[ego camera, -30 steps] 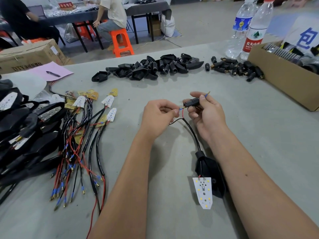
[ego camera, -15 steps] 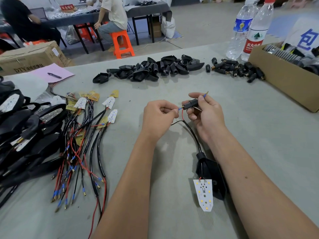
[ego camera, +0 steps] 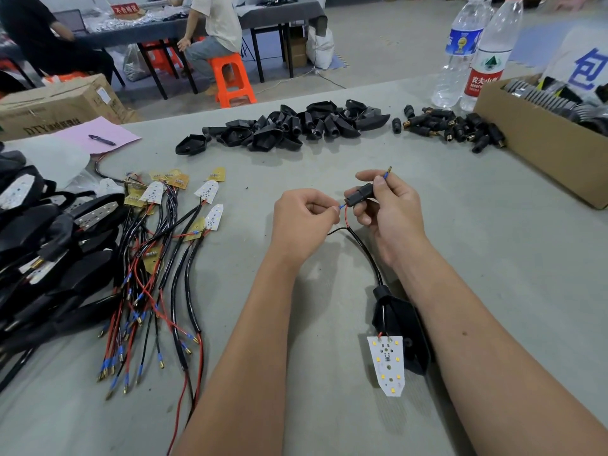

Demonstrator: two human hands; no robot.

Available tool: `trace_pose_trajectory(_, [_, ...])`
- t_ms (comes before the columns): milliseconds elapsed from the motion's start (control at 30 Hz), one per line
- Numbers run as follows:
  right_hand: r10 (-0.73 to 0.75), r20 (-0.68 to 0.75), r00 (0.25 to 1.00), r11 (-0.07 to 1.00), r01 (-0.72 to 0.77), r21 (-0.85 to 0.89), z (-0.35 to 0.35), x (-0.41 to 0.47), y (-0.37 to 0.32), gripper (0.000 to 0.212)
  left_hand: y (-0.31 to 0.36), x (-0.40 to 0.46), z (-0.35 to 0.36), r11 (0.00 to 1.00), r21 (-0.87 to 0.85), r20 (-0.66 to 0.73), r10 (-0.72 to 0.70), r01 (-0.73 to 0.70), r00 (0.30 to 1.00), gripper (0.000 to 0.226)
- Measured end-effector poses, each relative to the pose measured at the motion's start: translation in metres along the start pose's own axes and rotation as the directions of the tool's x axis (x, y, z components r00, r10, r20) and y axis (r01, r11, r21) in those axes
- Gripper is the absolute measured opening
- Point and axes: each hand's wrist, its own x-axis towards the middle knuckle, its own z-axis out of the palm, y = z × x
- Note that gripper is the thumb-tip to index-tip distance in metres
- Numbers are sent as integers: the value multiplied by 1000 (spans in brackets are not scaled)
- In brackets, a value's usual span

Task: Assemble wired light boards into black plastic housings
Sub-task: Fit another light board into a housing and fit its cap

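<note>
My right hand (ego camera: 390, 212) grips a small black connector (ego camera: 358, 194) above the grey table; a blue-sleeved wire tip (ego camera: 387, 172) pokes out past its fingers. My left hand (ego camera: 302, 222) pinches the red wire's blue-sleeved end (ego camera: 342, 207) at the connector's left mouth. A black cable (ego camera: 367, 255) runs down from there to a black housing (ego camera: 406, 334) lying by my right forearm. The white light board (ego camera: 386, 365) sticks out of that housing, LEDs facing up.
Loose wired boards (ego camera: 171, 245) spread at the left, beside a heap of finished black lamps (ego camera: 36, 258). Empty housings (ego camera: 289, 126) and small black connectors (ego camera: 450, 126) lie along the far side. A cardboard box (ego camera: 539, 149) and two water bottles (ego camera: 473, 51) stand at the right.
Both hands stay at the connector with only slight shifts. The light board and housing have not moved on the table.
</note>
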Motion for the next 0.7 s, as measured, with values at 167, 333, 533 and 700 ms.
trace_pose_trajectory(167, [-104,-20,994,989,101,-111,1,0,1,31,4,-3,10,1000,-17,-11,25,-26,1000,14])
trace_pose_trajectory(333, [-88,20,996,994,89,-63,-2,1,-1,29,4,-4,17,998,-67,-51,-4,1,999,11])
trace_pose_trajectory(533, [-76,-84,994,997,77,10,-3,2,-1,29,0,-2,14,962,-263,-60,-90,71,994,12])
trace_pose_trajectory(700, [-79,-118,990,995,86,59,-5,3,-3,29,-2,-4,15,966,-253,-114,-76,45,991,10])
